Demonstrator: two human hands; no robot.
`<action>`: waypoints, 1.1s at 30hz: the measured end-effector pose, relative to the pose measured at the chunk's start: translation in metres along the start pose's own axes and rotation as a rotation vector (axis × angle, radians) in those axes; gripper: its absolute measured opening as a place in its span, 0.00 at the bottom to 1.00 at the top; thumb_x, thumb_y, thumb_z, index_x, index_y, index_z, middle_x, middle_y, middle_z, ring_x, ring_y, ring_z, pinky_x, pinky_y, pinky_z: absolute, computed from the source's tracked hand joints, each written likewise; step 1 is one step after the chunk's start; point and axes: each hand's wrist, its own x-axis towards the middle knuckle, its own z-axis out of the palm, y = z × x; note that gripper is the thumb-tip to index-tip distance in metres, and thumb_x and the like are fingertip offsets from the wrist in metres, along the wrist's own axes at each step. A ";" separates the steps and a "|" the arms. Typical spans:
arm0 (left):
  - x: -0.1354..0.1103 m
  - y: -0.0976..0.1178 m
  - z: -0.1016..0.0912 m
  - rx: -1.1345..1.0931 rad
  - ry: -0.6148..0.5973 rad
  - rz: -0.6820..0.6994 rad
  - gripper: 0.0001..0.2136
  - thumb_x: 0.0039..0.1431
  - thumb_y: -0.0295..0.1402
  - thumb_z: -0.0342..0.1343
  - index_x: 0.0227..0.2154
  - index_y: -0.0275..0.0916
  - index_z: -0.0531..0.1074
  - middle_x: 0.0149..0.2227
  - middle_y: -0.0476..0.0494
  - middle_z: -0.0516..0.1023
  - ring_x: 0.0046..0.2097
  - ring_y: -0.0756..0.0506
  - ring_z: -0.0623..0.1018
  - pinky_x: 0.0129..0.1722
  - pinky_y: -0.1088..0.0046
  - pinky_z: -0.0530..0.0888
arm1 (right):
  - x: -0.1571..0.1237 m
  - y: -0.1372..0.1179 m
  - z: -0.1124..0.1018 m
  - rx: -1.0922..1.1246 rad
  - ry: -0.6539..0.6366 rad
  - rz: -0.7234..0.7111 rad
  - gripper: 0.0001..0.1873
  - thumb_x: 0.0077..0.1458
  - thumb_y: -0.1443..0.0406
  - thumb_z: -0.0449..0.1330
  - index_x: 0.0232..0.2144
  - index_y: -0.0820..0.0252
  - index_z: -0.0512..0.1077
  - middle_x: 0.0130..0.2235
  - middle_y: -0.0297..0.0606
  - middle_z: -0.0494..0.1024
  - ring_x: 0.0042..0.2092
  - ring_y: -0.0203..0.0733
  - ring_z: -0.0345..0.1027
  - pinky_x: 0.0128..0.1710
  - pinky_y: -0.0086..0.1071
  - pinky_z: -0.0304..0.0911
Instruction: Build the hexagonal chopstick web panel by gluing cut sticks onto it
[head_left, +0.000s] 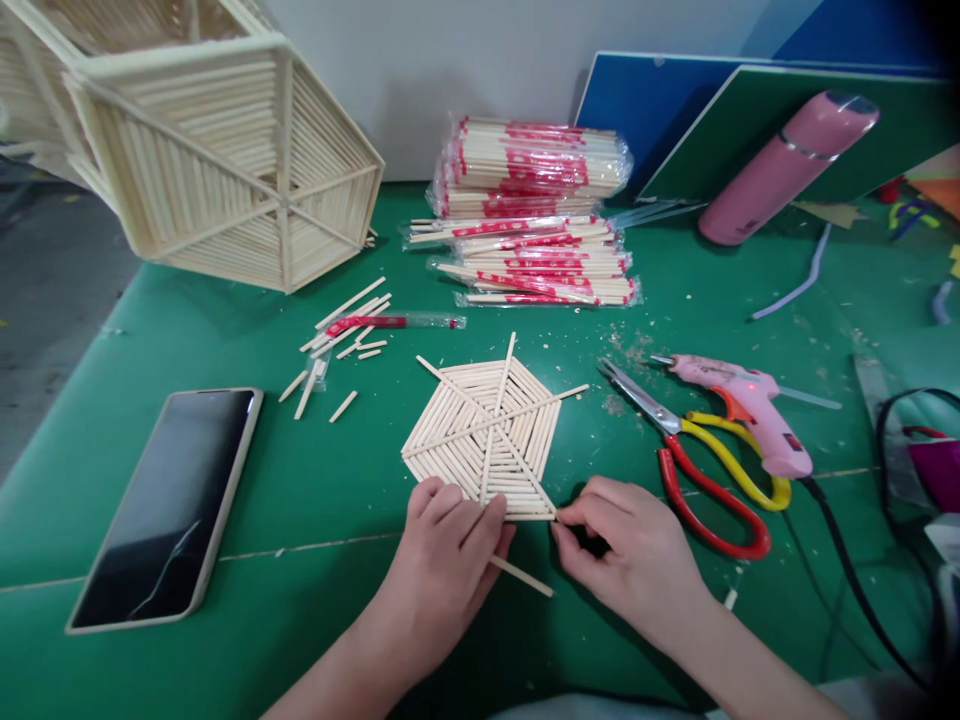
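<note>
A flat hexagonal panel of wooden sticks (pixel 450 410) lies on the green table, with crossing sticks running past some of its corners. My left hand (pixel 450 550) has its fingers curled over the panel's lower edge, and a loose stick (pixel 525 577) pokes out from under them toward the right. At the lower right corner, the thumb and forefinger of my right hand (pixel 619 545) pinch the end of a stick of the panel. Right of that hand lie scissors (pixel 705 460) with one red and one yellow handle, blades spread. A pink glue gun (pixel 750 400) rests just beyond them.
A large hexagonal stick structure (pixel 247 160) stands at the back left. Wrapped chopsticks (pixel 532 210) are piled at the back. Short stick pieces (pixel 345 320) lie left of the panel, near a phone (pixel 169 510). A pink flask (pixel 787 170) leans on boards (pixel 675 120); a black cable (pixel 855 570) runs right.
</note>
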 end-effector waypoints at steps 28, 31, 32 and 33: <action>-0.023 0.005 -0.021 0.134 0.101 -0.191 0.08 0.55 0.26 0.48 0.34 0.34 0.72 0.20 0.48 0.70 0.25 0.49 0.66 0.34 0.66 0.60 | -0.002 -0.005 -0.002 -0.026 -0.018 0.025 0.07 0.45 0.69 0.54 0.18 0.59 0.67 0.21 0.30 0.65 0.24 0.32 0.58 0.26 0.27 0.50; -0.018 0.011 -0.019 0.158 0.129 -0.173 0.07 0.55 0.27 0.50 0.34 0.34 0.72 0.20 0.49 0.71 0.26 0.49 0.67 0.36 0.65 0.60 | -0.003 -0.004 -0.002 -0.012 -0.014 0.028 0.06 0.46 0.69 0.54 0.19 0.59 0.67 0.21 0.31 0.65 0.25 0.33 0.59 0.27 0.27 0.51; -0.016 0.014 -0.018 0.166 0.122 -0.161 0.07 0.55 0.28 0.50 0.35 0.34 0.72 0.21 0.49 0.72 0.26 0.48 0.67 0.36 0.65 0.60 | -0.004 -0.004 -0.002 -0.007 -0.010 0.029 0.06 0.47 0.68 0.54 0.20 0.59 0.67 0.22 0.31 0.65 0.25 0.34 0.59 0.27 0.27 0.51; -0.013 0.017 -0.016 0.171 0.110 -0.145 0.07 0.55 0.28 0.50 0.35 0.35 0.72 0.21 0.49 0.73 0.27 0.48 0.68 0.36 0.64 0.60 | -0.004 -0.004 -0.001 -0.002 -0.006 0.031 0.05 0.47 0.68 0.54 0.21 0.59 0.67 0.22 0.31 0.65 0.26 0.34 0.59 0.27 0.27 0.51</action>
